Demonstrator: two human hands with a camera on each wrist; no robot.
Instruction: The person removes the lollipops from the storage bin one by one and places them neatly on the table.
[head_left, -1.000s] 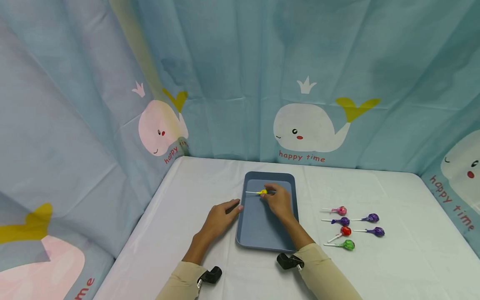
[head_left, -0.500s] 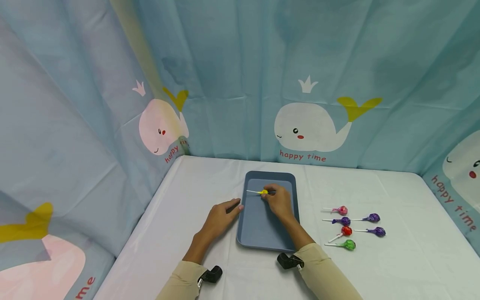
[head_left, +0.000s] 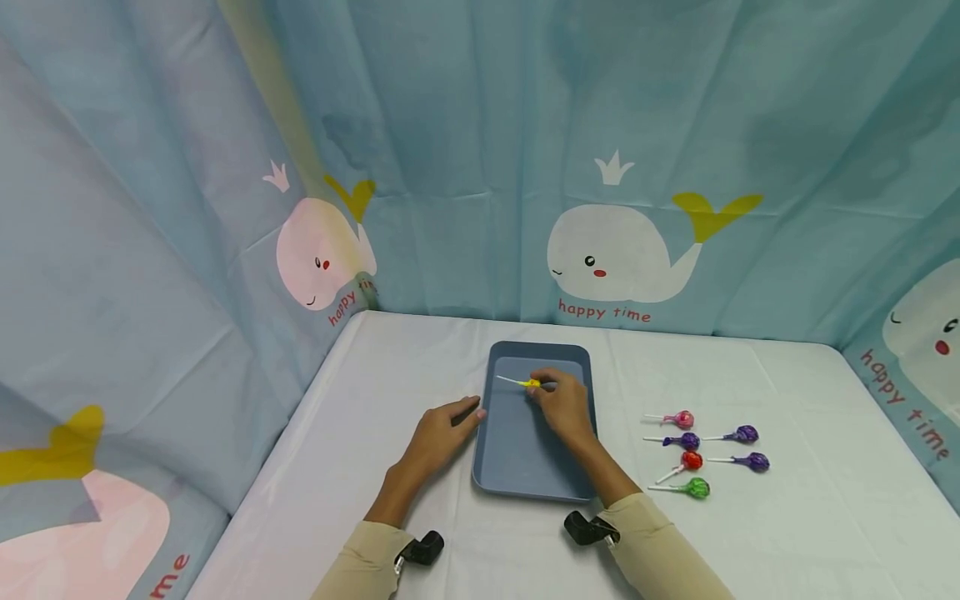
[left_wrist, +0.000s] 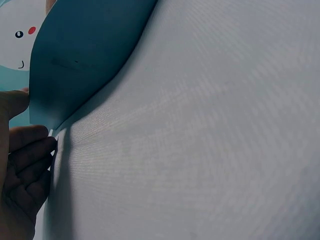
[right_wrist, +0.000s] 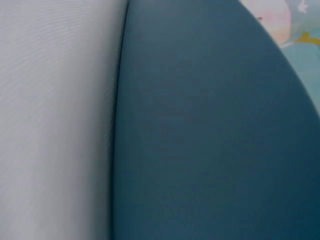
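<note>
My right hand (head_left: 564, 402) pinches a yellow lollipop (head_left: 533, 383) by its wrapped head, over the far half of a grey-blue tray (head_left: 532, 458). The lollipop's white stick points left and a little upward; fingers partly cover the head. At the tray's left rim rests my left hand (head_left: 438, 437), fingers extended and thumb at the edge. In the left wrist view, the thumb and fingers of that hand (left_wrist: 25, 165) lie beside the tray's outer wall (left_wrist: 85, 55). The right wrist view is filled by the tray wall (right_wrist: 200, 125), with the right hand out of sight.
Right of the tray, on a white cloth-covered table (head_left: 817, 533), lie a pink lollipop (head_left: 683, 419), a red one (head_left: 692, 461), a green one (head_left: 697, 488) and several purple lollipops (head_left: 746, 433). A blue whale-print curtain (head_left: 465, 250) hangs behind and at the sides.
The right hand has shifted slightly right with the yellow lollipop, whose stick end has tipped upward. The left hand and tray stay in place.
</note>
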